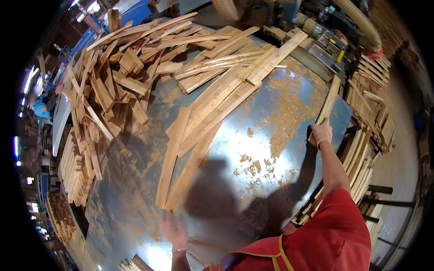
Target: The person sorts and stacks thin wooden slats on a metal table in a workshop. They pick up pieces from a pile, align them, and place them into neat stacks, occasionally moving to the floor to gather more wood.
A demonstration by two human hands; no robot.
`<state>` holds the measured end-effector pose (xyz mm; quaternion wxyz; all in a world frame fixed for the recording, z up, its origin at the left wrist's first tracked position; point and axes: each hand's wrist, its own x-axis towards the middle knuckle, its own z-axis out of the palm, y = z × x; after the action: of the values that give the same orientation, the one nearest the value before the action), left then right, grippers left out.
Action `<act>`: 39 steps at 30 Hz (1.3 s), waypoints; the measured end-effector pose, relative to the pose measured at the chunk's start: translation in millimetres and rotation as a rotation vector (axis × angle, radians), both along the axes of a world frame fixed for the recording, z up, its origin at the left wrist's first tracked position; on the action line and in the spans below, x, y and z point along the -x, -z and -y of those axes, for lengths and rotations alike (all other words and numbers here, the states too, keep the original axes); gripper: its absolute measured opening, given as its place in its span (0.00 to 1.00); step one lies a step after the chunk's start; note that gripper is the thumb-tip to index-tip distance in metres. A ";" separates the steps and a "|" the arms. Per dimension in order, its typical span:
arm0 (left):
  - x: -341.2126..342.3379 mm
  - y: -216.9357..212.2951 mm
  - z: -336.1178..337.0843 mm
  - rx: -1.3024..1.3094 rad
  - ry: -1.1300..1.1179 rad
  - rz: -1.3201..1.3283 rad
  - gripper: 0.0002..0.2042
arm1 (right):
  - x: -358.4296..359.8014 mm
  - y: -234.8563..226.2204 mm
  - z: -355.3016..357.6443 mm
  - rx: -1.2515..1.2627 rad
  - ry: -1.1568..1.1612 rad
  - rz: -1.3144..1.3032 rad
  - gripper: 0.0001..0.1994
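My right hand [322, 132], in a pale glove or cuff at the wrist, is closed round the near end of a narrow wooden strip [329, 101]. The strip lies along the right side of the metal table [253, 180], its far end toward the machine. My left hand [173, 231] is slightly blurred, its fingers stretched forward with nothing held. It is just short of the near ends of two long boards [174, 158] that lie side by side. Longer planks [226, 108] run from there toward the far right, partly overlapping.
A tangled heap of wood offcuts [126, 72] covers the far left. Sawdust [289, 113] is scattered over the tabletop. A machine [321, 49] with a ribbed hose [359, 20] stands at the far right. Stacked strips [361, 149] line the right edge; a person [43, 106] is far left.
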<state>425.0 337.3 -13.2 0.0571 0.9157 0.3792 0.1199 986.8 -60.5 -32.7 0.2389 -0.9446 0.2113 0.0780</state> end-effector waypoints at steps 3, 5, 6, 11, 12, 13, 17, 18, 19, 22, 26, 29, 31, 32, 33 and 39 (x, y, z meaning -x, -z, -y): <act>-96.1 -42.6 1.1 0.175 0.202 0.057 0.30 | 75.5 -40.0 -48.7 -0.412 -0.139 -0.055 0.42; -152.4 -45.5 -8.0 -0.014 0.212 -0.013 0.29 | 113.8 -39.4 -64.4 -0.579 -0.315 -0.165 0.43; -182.6 -51.3 -17.9 -0.077 0.196 -0.026 0.28 | 113.0 -42.0 -70.0 -0.694 -0.413 -0.281 0.43; -240.3 -24.0 -94.8 0.018 -0.027 -0.210 0.33 | -90.3 -69.6 -150.6 0.181 -1.008 0.514 0.36; -250.2 -24.4 -105.2 0.168 -0.117 -0.256 0.34 | -143.0 -62.8 -166.0 0.324 -1.009 0.578 0.36; -260.7 -22.7 -114.6 0.318 -0.210 -0.297 0.36 | -191.2 -54.3 -177.6 0.412 -1.026 0.652 0.35; -243.7 4.1 -112.3 0.266 -0.043 -0.144 0.40 | -274.1 -51.4 -209.8 0.758 -1.187 0.520 0.29; -238.8 6.3 -113.5 0.286 -0.033 -0.144 0.39 | -281.0 -58.6 -216.5 0.842 -1.232 0.389 0.26; -228.8 8.1 -116.4 0.310 -0.028 -0.150 0.38 | -282.7 -67.3 -224.5 0.924 -1.280 0.250 0.24; -222.3 3.6 -125.3 0.359 -0.096 -0.147 0.35 | -264.9 -88.5 -241.3 0.923 -1.550 0.072 0.17; -222.1 -12.3 -135.3 0.406 -0.216 -0.133 0.38 | -172.9 -122.4 -274.5 0.537 -1.912 -0.039 0.19; -295.8 -54.9 -163.8 0.069 -0.009 -0.195 0.38 | -169.5 -138.6 -286.1 0.177 -1.618 -0.045 0.22; -365.9 -79.2 -192.8 -0.147 0.067 -0.322 0.38 | -179.8 -146.2 -294.1 -0.149 -1.237 0.021 0.23; -394.9 -85.8 -207.7 -0.302 0.144 -0.329 0.38 | -200.4 -146.3 -298.6 -0.340 -0.997 0.054 0.23; -431.2 -96.2 -216.9 -0.403 0.157 -0.372 0.34 | -241.0 -128.9 -296.2 -0.196 -0.941 0.217 0.22; -574.2 -104.5 -251.7 -0.455 0.187 -0.507 0.11 | -345.2 -73.9 -328.8 0.430 -0.873 0.358 0.15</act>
<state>999.2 589.0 91.3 -0.2338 0.9364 0.2593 -0.0357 1332.0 268.3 41.2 0.0171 -0.9710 -0.2356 -0.0377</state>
